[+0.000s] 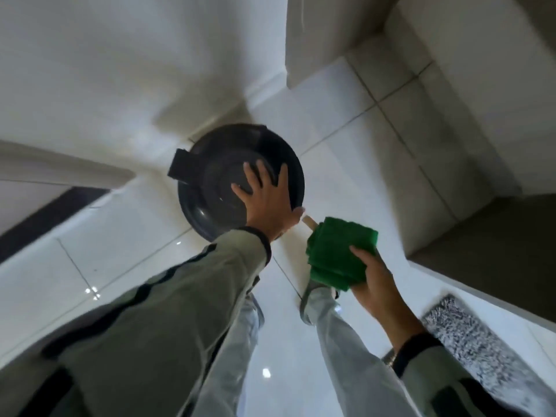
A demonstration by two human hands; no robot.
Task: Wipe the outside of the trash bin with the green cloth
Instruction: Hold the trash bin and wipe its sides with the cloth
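A round dark grey trash bin point(210, 179) with a lid stands on the floor in a wall corner, seen from straight above. My left hand point(267, 203) lies flat on the lid's near right part, fingers spread, thumb over the rim. My right hand point(376, 284) holds a folded green cloth point(340, 251) in the air to the right of the bin, not touching it. The bin's side walls are mostly hidden under the lid.
White glossy floor tiles point(346, 164) surround the bin. White walls point(105, 85) meet behind it. A beige cabinet or step point(481, 145) rises on the right. A grey speckled mat point(472, 341) lies at lower right. My legs and feet are below the hands.
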